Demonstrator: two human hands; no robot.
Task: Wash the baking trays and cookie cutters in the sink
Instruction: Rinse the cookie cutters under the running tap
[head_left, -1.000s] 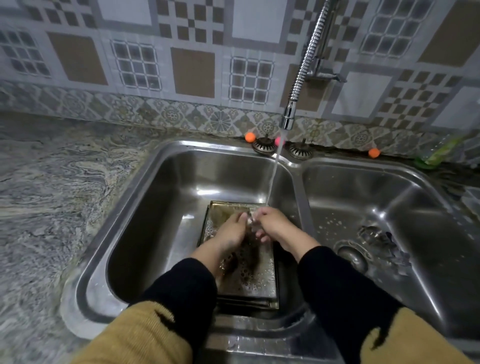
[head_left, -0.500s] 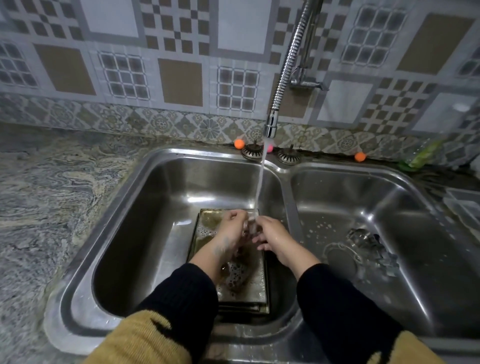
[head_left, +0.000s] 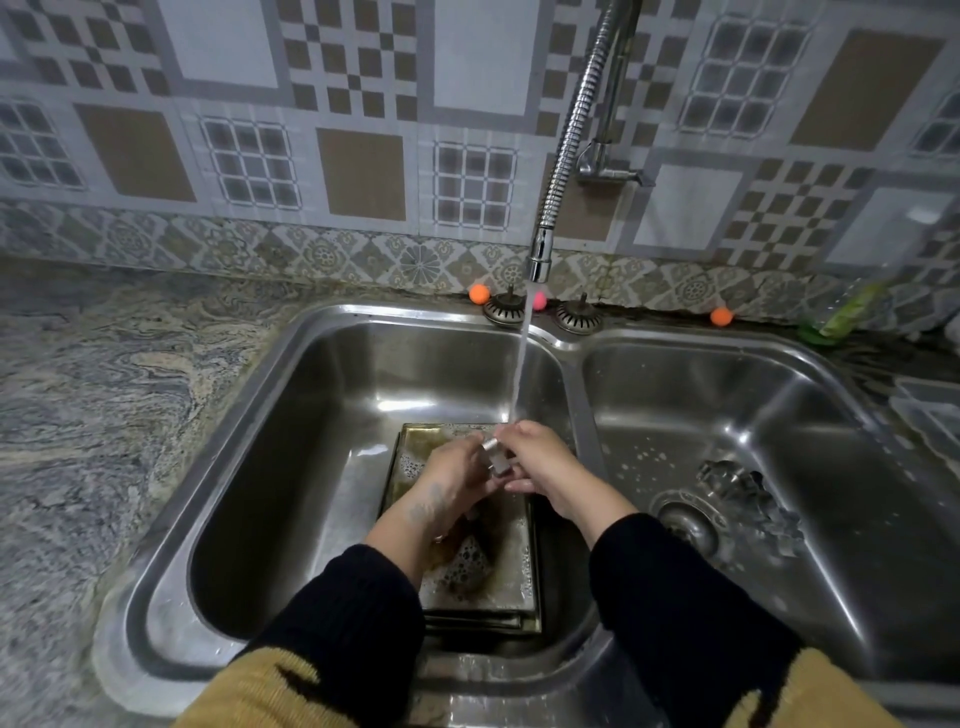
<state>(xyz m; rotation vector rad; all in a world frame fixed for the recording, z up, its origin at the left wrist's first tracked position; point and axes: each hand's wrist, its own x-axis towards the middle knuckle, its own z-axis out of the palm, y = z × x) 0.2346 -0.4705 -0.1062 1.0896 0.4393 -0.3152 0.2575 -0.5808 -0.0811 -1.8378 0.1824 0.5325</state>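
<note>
1. Left hand and right hand, fingers curled, both pinching a small metal cookie cutter under the faucet stream.
2. Soapy stacked baking trays below, in left sink basin.
3. More cookie cutters by right basin's drain.

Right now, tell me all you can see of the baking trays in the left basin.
The baking trays lie flat on the floor of the left basin: square, metal, brown-stained, flecked with soap foam. Stepped edges at the near side suggest at least two stacked; the exact count is unclear. Both hands hover above the far half, holding a small metal piece under the running water, hiding part of the top surface.
</note>
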